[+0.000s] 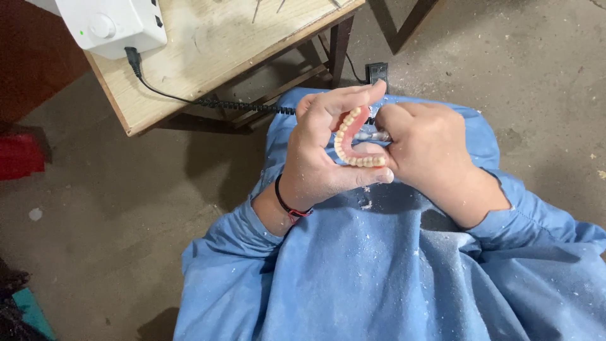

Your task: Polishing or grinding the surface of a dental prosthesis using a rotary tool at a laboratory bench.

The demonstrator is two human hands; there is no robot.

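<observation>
**Inspector:** Pink acrylic, with a curved row of pale teeth: a denture, held over the lap, in front of a blue gown speckled with white dust. Confirm the grip.

**Assistant:** The left hand has it clamped. The thumb runs under the arch, the forefinger reaches over the top, and the teeth face the camera between them.

**Inspector:** And the right hand?

**Assistant:** Fingers curled tight together around a slim metal handpiece. Only a short silvery length shows, just beside the inner curve of the arch. Whether the tip touches the acrylic I cannot tell; the fingers hide it.

**Inspector:** Power source?

**Assistant:** A coiled black cord runs from behind the hands up to a white control box on the wooden bench. A black band sits on the left wrist. The concrete floor is dusty.

**Inspector:** My judgement on method: brace the two hands against each other, as they appear to be, so that the tool cannot skate across the teeth. Use light, short passes on the pink base only, turning the arch with the left thumb instead of chasing it with the tool. Keep the cord slack and clear of the lap.

**Assistant:** Noted. The heels of the hands appear close, possibly touching.
</observation>
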